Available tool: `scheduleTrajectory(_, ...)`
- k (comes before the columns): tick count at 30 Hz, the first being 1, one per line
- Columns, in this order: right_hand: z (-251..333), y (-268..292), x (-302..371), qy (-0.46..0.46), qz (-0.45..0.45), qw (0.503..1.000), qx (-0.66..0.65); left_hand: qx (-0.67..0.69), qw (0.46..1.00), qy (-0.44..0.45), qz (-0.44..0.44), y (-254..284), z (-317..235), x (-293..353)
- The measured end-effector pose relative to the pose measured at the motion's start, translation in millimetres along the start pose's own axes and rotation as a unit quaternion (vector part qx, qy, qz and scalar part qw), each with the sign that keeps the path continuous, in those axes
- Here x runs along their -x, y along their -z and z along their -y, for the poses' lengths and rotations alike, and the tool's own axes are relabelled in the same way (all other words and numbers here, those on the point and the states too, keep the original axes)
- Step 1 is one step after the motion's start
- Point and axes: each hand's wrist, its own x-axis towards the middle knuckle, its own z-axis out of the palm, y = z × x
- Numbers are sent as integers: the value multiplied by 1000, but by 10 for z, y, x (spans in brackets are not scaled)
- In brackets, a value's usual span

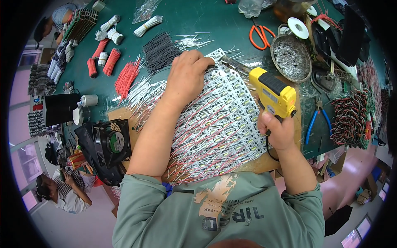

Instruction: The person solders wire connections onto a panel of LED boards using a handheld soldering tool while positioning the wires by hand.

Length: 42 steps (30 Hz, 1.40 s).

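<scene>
My right hand (278, 130) is wrapped round the handle of a yellow and black soldering gun (273, 94). Its tip points left, at the far end of a panel of small white circuit boards (237, 95). My left hand (186, 76) reaches over the panel, fingers pinched together close to that tip; what they hold is too small to make out. Many red and white wires (198, 142) lie across the boards. Beyond my left hand is a pile of black wires (159, 53), with loose white wires (192, 42) beside it.
Red wires (127, 78) and tied bundles lie at the left. A fan (111, 140) stands by my left forearm. Right of the gun are a dish of solder scraps (291, 58), red-handled scissors (261, 36), blue-handled pliers (318, 122) and wired boards (351, 118). Another person (62, 190) sits far left.
</scene>
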Motion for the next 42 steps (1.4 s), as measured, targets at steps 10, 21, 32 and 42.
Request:
scheduleTrajectory(10,-26,49,57,-10,13,1000,4,-50,998,-25,-38,57,-64,-3)
scheduleTrajectory(21,-86,111,263,-8,-2,1000,-16,-49,998,-28,4,53,-258,113)
scheduleTrajectory(32,-66,61,206,-31,12,999,-43,-40,999,-10,-6,5,-225,147)
scheduleTrajectory(42,-34,35,192,-19,-2,1000,6,-58,998,-15,-3,3,-239,136)
